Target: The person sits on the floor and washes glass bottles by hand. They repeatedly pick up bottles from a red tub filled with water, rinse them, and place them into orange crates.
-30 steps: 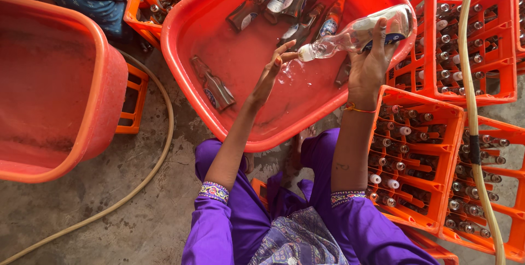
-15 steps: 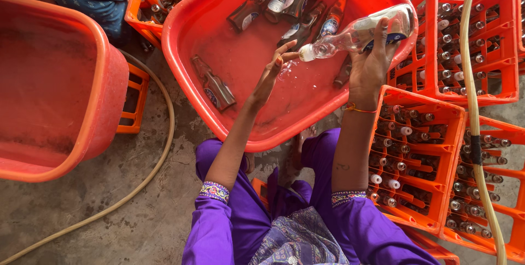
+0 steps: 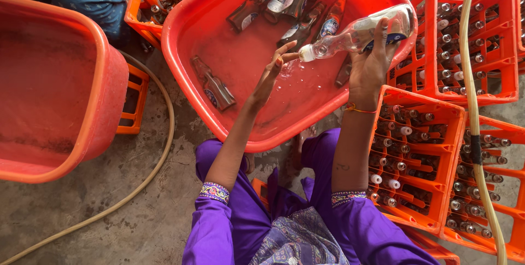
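1. The right hand (image 3: 367, 71) holds a clear glass bottle (image 3: 358, 32) above the red tub (image 3: 180, 62); its grip is clamped around the wide lower part of the bottle, with the fingers wrapped over the body
2. The long axis of the bottle runs almost level, a little tilted: the base is up and to the right, near the far rim of the tub, and the neck points to the left and slightly down
3. The mouth of the bottle lies to the left of the right hand, so it points straight toward the left hand (image 3: 276, 68)
4. The left hand is the nearer one to the mouth: its fingertips (image 3: 291, 56) are just beside the mouth, perhaps touching it, but I cannot tell for sure
5. The grip of the left hand is apart, the fingers are spread and hold nothing
6. Drops of water show on the tub floor just below the mouth
7. Several dark bottles (image 3: 298, 0) lie on their sides at the far end of the tub, and one more dark bottle (image 3: 213, 84) lies apart on the left side
8. Orange crates (image 3: 421, 155) with upright bottles stand to the right of the right arm, and a hose (image 3: 476, 134) runs over them
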